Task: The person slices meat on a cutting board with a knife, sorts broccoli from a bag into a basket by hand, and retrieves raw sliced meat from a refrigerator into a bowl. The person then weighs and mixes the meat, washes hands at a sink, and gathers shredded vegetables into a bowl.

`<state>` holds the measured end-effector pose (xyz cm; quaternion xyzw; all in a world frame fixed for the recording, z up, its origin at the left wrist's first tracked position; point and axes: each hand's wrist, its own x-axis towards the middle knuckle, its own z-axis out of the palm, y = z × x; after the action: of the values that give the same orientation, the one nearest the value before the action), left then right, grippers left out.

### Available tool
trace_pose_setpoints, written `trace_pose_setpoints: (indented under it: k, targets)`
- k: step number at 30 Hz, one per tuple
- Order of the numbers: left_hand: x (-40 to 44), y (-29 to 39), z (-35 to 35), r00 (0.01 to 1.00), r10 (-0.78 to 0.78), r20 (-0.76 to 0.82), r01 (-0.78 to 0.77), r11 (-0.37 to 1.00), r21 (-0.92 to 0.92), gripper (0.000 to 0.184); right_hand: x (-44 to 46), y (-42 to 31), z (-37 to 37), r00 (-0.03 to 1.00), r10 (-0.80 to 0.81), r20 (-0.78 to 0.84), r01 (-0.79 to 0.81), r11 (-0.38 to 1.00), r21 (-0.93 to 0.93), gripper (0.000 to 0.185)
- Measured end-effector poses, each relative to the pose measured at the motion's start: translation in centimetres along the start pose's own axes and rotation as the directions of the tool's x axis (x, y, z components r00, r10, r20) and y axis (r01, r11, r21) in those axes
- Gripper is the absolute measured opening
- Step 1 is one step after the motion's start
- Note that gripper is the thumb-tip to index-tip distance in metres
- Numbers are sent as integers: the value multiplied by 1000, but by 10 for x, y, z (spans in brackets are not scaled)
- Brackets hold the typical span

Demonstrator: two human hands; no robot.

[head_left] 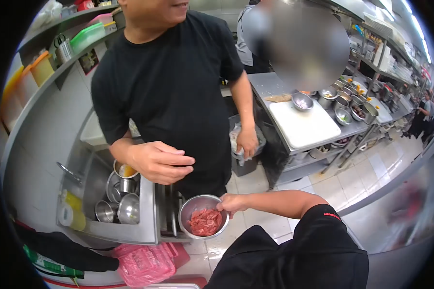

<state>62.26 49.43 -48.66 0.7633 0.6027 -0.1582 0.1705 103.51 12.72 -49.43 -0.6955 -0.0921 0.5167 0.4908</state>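
Observation:
My right hand (231, 204) grips the rim of a round metal bowl (183, 217), thumb and fingers closed on its right side. Strips of raw red meat (206, 222) lie in the bowl. My arm reaches across from the right in a black sleeve (323, 226). My left hand is out of view. Facing me, a person in a black T-shirt (166, 82) holds one hand (164, 161) above the bowl, apart from it. That person's other hand (247, 142) hangs near a lined bin (246, 166).
A sink (147, 221) at left holds several metal pots and bowls (128, 208). Pink plastic-wrapped stuff (144, 264) lies below it. Across the aisle, a steel counter bears a white cutting board (306, 126), a small metal bowl (302, 101) and several containers. Another person (246, 38) stands behind.

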Motion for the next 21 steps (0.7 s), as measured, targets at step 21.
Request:
trace_pose_setpoints:
  k: [21]
  targets:
    - [-249,405,226,30,754,656,-470,590,-656,69,-224,209,-246,856,27,-516,95,973,209,30]
